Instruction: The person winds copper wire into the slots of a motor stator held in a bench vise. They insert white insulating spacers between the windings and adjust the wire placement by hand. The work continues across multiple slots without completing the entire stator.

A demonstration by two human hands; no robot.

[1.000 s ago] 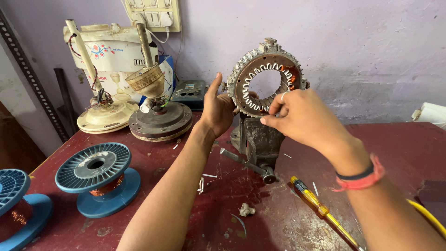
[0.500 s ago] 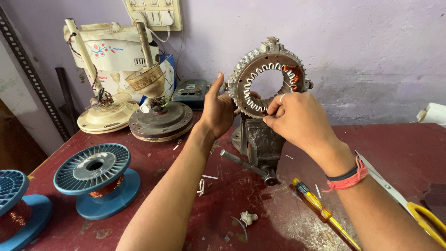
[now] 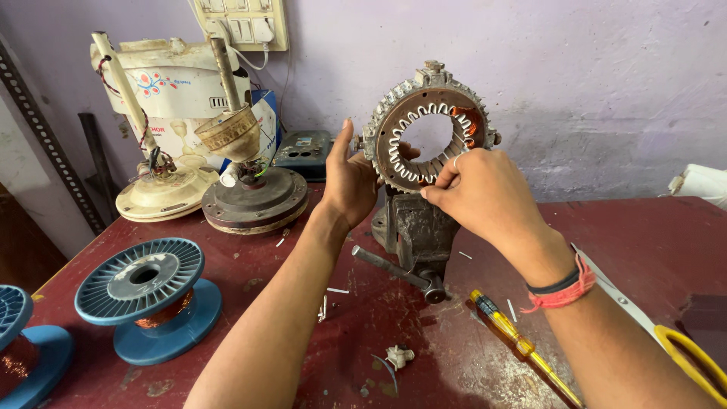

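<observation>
You work at a dark red workbench point(image 3: 651, 242) set against a lilac wall, with a switchboard point(image 3: 241, 23) high on it. At the far middle of the bench a bench vise point(image 3: 415, 231) clamps a ring-shaped motor stator point(image 3: 429, 125) upright, copper winding showing in its upper right slots. Your left hand point(image 3: 350, 176) rests open against the stator's left rim, thumb raised. Your right hand point(image 3: 478, 191) is curled at the lower right of the ring, fingertips pinched at the inner teeth; whether they grip anything I cannot tell. To the far left stand two dismantled ceiling fan motors point(image 3: 254, 189). Near left sits a blue spool of copper wire point(image 3: 148, 299). A yellow-handled screwdriver point(image 3: 519, 344) lies near your right forearm, and yellow-handled scissors point(image 3: 666, 337) lie at the right edge.
</observation>
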